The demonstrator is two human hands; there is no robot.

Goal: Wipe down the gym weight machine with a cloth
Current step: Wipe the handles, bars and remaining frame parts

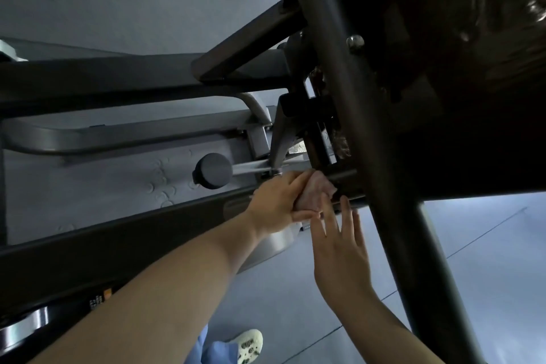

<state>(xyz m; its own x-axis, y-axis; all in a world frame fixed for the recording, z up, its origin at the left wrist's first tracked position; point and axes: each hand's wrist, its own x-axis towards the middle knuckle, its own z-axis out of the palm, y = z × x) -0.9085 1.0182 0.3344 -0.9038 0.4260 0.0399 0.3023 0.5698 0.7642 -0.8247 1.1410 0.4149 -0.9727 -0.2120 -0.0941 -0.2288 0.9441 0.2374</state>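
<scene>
From the left I see the dark frame of the weight machine (124, 233) running across the view, with a round black knob (213, 170) on a shiny rod above its lower beam. Just right of the knob, my left hand (276, 204) grips a bunched pink cloth (314, 190), fingers curled round it, pressing it against a dark crossbar (344, 179) low on the frame. The cloth sits at that hand's fingertips, between it and the thick slanted post (366, 133). Just below and to the right, my right hand (339, 251) is spread flat with straight fingers, holding nothing; its fingertips (326, 204) reach up beside the cloth, and I cannot tell whether they touch it.
</scene>
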